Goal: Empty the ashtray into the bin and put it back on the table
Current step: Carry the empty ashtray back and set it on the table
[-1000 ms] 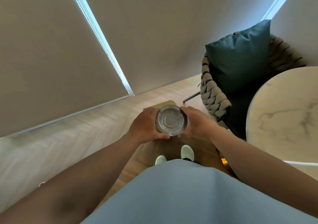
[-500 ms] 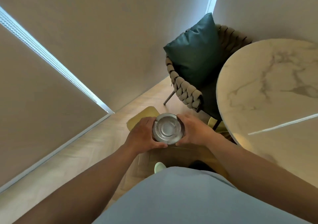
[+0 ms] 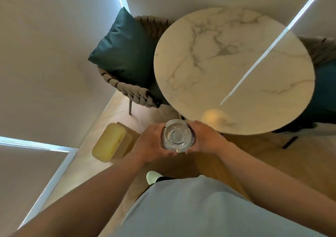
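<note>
Our left hand [image 3: 151, 144] is wrapped around the left side of the ashtray [image 3: 177, 136], fingers curled over its far rim and thumb pressed along the near edge, and our right hand [image 3: 205, 138] mirrors it on the right side, so the two hands clamp the dish between them. The ashtray is a round glass dish with a metallic sheen, held upright in the air with its mouth facing up; we see concentric rings in its base and a few dark specks, too small to tell what they are. It hangs above the wooden floor [image 3: 227, 162], just off the near edge of the round marble table [image 3: 234, 69], not touching it. A thin bright line of light crosses the tabletop on the right, and a soft warm glow sits near its near edge. To the left of our left hand stands the bin [image 3: 113, 143], a yellowish box with a closed rounded lid, near the hand but apart from it. Farther off on the left is a woven rope chair [image 3: 132, 91] carrying a dark teal cushion [image 3: 125, 49], pushed close beside the table. Another dark seat shows at the far right edge behind the table. Pale roller blinds [image 3: 45, 55] fill the left side. Near us, below the forearms, are our light blue garment [image 3: 190, 209] and one pale shoe [image 3: 152, 177] on the floor.
</note>
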The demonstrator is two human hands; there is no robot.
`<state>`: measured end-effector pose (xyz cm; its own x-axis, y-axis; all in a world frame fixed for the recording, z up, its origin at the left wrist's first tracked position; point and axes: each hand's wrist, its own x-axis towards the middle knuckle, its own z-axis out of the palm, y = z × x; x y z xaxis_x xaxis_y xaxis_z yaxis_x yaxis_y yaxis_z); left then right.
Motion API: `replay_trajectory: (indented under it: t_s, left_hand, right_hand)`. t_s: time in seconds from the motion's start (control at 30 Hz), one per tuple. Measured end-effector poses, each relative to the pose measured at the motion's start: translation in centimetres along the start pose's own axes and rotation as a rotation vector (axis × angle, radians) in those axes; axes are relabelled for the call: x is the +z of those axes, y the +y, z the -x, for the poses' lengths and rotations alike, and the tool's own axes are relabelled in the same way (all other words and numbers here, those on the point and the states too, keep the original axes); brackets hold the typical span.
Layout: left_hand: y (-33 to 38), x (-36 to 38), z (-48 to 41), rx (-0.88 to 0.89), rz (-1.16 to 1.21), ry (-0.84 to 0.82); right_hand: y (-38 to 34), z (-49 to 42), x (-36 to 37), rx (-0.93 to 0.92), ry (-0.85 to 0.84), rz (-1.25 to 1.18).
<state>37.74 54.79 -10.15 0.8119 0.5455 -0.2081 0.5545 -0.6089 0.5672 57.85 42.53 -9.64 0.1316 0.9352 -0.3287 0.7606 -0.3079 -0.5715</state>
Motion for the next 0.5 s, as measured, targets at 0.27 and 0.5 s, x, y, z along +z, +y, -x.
replay_trajectory:
  t_s: [0.27, 0.5]
  left_hand:
    - [7.5, 5.3, -2.8, 0.099, -0.074, -0.104]
    - [11.2, 8.2, -4.8, 0.129, -0.103, -0.165]
  right_hand:
    - [7.5, 7.3, -1.2, 0.136, 0.054, -0.102]
    - [11.5, 10.3, -2.3, 0.198, 0.088, -0.131]
